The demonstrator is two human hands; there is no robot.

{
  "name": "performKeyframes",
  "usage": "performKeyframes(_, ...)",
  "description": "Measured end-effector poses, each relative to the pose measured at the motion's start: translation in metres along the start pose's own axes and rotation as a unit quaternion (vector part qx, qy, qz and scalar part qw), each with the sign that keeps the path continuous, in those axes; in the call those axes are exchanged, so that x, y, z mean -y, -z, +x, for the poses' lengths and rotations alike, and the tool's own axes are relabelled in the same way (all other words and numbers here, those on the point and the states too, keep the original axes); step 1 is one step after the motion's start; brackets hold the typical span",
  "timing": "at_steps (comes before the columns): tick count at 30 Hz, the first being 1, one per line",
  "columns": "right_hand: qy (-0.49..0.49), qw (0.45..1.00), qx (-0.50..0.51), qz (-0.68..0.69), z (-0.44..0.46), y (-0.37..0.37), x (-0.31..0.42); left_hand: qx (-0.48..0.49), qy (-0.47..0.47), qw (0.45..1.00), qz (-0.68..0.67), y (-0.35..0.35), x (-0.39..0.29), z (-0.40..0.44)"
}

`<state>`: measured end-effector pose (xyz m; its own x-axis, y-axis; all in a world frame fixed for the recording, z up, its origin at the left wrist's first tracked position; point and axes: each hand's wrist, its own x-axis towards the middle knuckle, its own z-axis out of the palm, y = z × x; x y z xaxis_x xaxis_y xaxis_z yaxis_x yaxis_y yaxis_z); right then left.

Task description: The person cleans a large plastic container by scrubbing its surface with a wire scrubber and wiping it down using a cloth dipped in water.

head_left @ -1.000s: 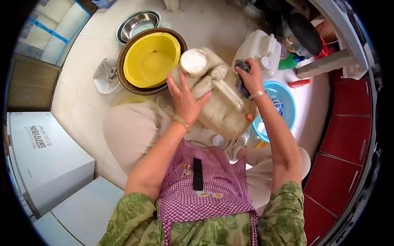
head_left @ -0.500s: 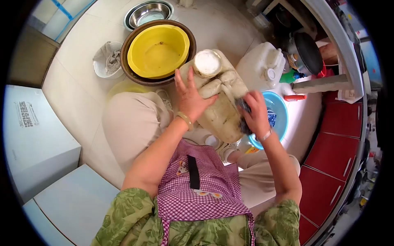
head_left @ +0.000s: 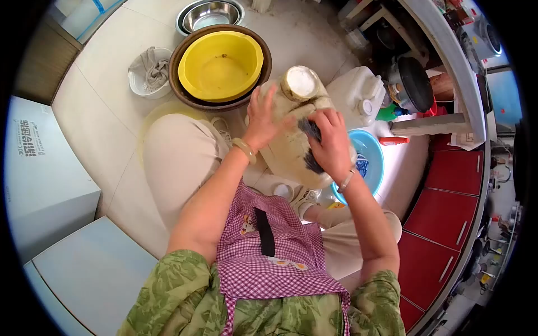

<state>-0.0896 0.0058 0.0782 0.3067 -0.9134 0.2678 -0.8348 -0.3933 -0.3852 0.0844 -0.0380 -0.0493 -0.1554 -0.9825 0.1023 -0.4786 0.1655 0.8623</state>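
A grimy, off-white plastic jug (head_left: 288, 147) with a white screw cap (head_left: 302, 83) stands tilted in front of me, between my knees. My left hand (head_left: 266, 120) grips its left shoulder, fingers spread along the side; the thumb is smeared by motion. On the jug's right part, my right hand (head_left: 332, 143) is closed around a crumpled black scrubber (head_left: 310, 130) and presses it to the surface. Parts of the scrubber stick out past the fingers, and its exact kind is hard to make out.
A yellow basin (head_left: 216, 67) sits inside a brown basin (head_left: 179, 92) ahead. Left of these is a white bucket (head_left: 137, 84) with a grey cloth. A second jug (head_left: 350, 92) and a blue basin (head_left: 374, 151) are to the right, near red cabinets (head_left: 434, 218).
My right hand has moved left and up across the jug with the black scrubber. The jug has shifted slightly right. My left hand remains on its left side.
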Motion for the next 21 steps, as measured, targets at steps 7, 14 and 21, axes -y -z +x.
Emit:
performKeyframes(7, -0.007, 0.990, -0.085, -0.116, 0.017, -0.059, -0.004, -0.065, 0.045, 0.996, -0.039, -0.011, 0.014, 0.011)
performKeyframes(14, -0.017, 0.992, -0.115, -0.058, 0.004, -0.048, 0.006, -0.056, 0.023, 0.998, -0.024, -0.012, 0.005, 0.025)
performKeyframes(21, -0.113, 0.989, -0.027, -0.094, -0.082, -0.039, 0.026, -0.025, 0.082, 0.996, -0.022, -0.006, -0.011, 0.026)
